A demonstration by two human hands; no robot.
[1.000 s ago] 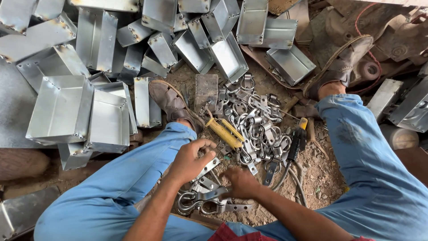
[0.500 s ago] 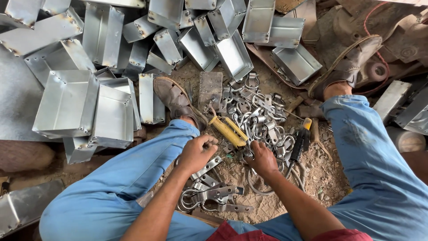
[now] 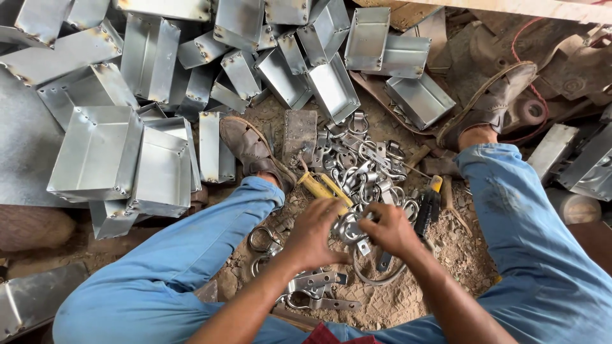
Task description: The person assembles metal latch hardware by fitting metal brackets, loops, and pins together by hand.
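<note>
I sit on dirt ground with my legs spread, in blue trousers and brown shoes. My left hand (image 3: pixel 317 230) and my right hand (image 3: pixel 389 228) meet over a small shiny metal ring bracket (image 3: pixel 350 228), both gripping it between the fingertips. A heap of similar metal ring fittings (image 3: pixel 363 167) lies just beyond my hands. A yellow-handled tool (image 3: pixel 322 188) lies by my left hand, and a black-and-yellow tool (image 3: pixel 428 204) by my right. More brackets (image 3: pixel 312 285) lie under my forearms.
Several galvanised sheet-metal boxes (image 3: pixel 102 153) are piled to the left and across the top (image 3: pixel 331 89). A flat metal block (image 3: pixel 299 132) stands between my feet. More metal boxes (image 3: pixel 577 159) and scrap lie at the right.
Both hands moved up from the brackets near my lap toward the heap and came together on one ring bracket. The camera shifted slightly.
</note>
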